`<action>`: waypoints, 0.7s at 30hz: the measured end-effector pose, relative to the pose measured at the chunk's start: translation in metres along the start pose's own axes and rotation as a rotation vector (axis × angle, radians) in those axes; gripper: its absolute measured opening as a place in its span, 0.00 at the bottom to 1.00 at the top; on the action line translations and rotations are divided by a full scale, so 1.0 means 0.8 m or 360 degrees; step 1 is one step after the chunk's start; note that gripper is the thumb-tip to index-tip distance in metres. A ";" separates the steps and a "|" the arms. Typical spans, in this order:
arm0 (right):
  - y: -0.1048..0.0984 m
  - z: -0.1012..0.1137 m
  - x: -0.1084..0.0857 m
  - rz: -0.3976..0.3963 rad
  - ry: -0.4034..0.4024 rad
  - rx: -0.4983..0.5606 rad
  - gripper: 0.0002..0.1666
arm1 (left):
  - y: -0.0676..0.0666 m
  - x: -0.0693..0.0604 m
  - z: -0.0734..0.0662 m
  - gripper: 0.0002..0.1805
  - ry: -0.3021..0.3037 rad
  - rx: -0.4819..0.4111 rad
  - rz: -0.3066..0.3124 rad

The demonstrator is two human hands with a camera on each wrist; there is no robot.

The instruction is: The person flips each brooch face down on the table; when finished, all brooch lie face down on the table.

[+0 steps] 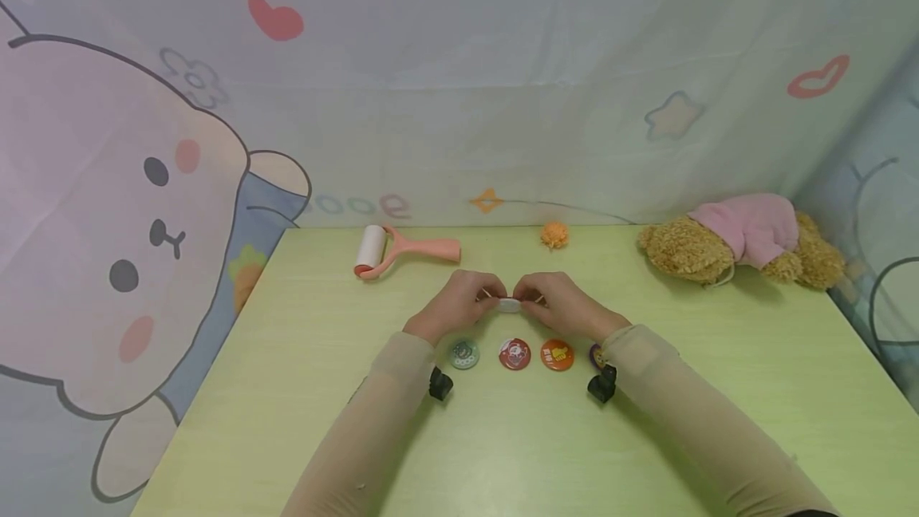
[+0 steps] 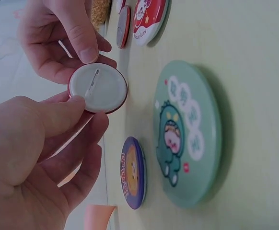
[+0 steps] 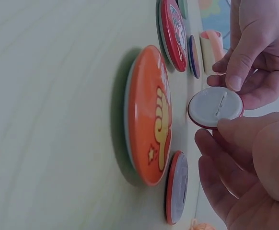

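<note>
Both hands hold one round pin-back badge [image 1: 509, 305] above the table. Its white back with the metal pin [image 3: 221, 103] faces up, and a thin red rim shows. My left hand [image 1: 459, 301] pinches one edge between thumb and fingers; the opposite edge is pinched by my right hand [image 1: 567, 305]. The pin appears to lie along the back, though whether it is fastened I cannot tell. Nearer the body sit a green badge [image 1: 464, 353], a red badge [image 1: 514, 353] and an orange badge [image 1: 557, 355], face up. A purple-edged badge [image 1: 597, 355] is partly covered by the right wrist.
Beyond the left hand lies another purple badge [image 2: 132, 172]; a face-down badge [image 3: 178, 187] lies near the right hand. Farther back are a pink-handled roller [image 1: 424, 249], a small orange fuzzy thing [image 1: 554, 234] and a teddy bear [image 1: 747, 242] in pink, before a printed curtain [image 1: 431, 102].
</note>
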State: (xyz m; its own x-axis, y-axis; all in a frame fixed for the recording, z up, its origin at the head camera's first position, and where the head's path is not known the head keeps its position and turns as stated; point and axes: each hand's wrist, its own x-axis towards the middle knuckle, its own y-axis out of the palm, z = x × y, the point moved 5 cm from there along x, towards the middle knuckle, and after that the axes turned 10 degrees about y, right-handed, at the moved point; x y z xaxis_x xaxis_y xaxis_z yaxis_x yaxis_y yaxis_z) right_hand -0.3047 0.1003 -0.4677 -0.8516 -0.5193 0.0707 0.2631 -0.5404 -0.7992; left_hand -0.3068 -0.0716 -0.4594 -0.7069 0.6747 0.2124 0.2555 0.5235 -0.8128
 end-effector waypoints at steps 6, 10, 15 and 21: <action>0.000 -0.001 0.000 -0.0014 0.0029 0.0009 0.07 | 0.000 -0.001 -0.001 0.06 0.0023 0.0024 -0.0001; -0.001 -0.001 0.000 -0.0034 0.0029 0.0016 0.06 | 0.000 -0.001 -0.002 0.05 0.0020 0.0010 -0.0004; -0.002 0.000 0.000 -0.0050 0.0042 0.0024 0.05 | 0.000 -0.001 -0.002 0.06 0.0002 -0.0012 -0.0001; -0.005 0.003 -0.001 -0.0056 0.0049 0.0059 0.07 | -0.002 0.000 -0.003 0.06 0.0002 -0.0025 -0.0029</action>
State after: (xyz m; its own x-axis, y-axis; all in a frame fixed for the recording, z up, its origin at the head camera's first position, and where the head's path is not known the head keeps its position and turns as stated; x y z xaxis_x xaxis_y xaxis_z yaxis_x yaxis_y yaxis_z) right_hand -0.3040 0.1013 -0.4636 -0.8739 -0.4795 0.0796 0.2491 -0.5825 -0.7737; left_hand -0.3057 -0.0709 -0.4570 -0.7109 0.6654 0.2280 0.2528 0.5442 -0.8000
